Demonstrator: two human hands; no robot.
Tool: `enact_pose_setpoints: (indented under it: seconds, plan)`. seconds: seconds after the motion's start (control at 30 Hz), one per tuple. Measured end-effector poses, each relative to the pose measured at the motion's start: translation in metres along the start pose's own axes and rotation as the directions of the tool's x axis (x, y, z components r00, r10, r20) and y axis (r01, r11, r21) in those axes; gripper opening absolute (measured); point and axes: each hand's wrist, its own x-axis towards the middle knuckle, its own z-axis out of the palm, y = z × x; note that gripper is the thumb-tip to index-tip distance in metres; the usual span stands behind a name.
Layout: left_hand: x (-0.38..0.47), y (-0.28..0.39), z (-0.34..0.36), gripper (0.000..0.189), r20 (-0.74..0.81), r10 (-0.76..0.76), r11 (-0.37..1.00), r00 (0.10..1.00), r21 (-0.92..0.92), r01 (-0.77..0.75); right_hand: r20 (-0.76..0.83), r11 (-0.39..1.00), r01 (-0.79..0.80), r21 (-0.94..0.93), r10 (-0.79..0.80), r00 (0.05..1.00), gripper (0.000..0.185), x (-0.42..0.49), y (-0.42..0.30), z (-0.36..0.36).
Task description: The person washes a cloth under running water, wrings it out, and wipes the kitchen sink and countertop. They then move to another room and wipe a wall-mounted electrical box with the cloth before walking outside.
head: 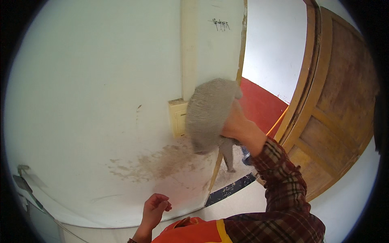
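Observation:
A grey-brown cloth (209, 115) is bunched in my right hand (241, 126), held against or just in front of the white wall (91, 91); motion blurs it, and it hides my fingertips. It covers the right side of a cream switch plate (174, 118) under a vertical cable trunking (189, 45). One end of the cloth hangs down by the doorway edge. Below the plate, a wide brown smear (161, 162) marks the wall. My left hand (156, 209) is low in front of me with its fingers loosely curled, and nothing shows in it.
At the right stands a brown wooden door (328, 136) beside an open doorway with a dark threshold strip (231, 189). Beyond it are a red lower wall (261, 100) and an orange pole (278, 121). A plug with a cable (36, 200) is at the lower left.

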Motion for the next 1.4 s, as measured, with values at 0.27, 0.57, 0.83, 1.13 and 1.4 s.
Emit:
enact_pose_setpoints:
  seconds: [0.27, 0.57, 0.83, 1.13, 1.4]
  plan:
    - [-0.003, 0.004, 0.015, 0.01, 0.033, 0.008, 0.999, 0.999, 0.042, -0.009, 0.362, 0.943, -0.324, -0.075, 0.329, 0.872, 0.035, 0.002, 0.01, -0.026]
    - [-0.004, -0.002, 0.011, 0.01, -0.033, -0.006, 0.999, 0.999, -0.04, 0.004, -0.053, 0.989, -0.135, 0.054, 0.138, 0.989, 0.027, -0.008, -0.002, 0.014]
    - [-0.016, -0.013, 0.003, 0.01, -0.107, -0.093, 0.995, 0.99, -0.049, 0.088, 0.098, 0.526, -0.542, 0.655, 0.652, 0.752, 0.026, -0.041, 0.0, 0.007]
    - [-0.015, -0.013, 0.026, 0.01, -0.05, -0.092, 0.995, 0.995, -0.042, 0.09, -0.031, 0.678, -0.436, 0.591, 0.56, 0.828, 0.033, -0.079, -0.05, 0.062]
    - [-0.016, -0.011, 0.03, 0.01, -0.056, -0.078, 0.997, 0.995, -0.027, 0.077, -0.132, 0.776, -0.368, 0.512, 0.495, 0.859, 0.039, -0.051, -0.013, 0.043]
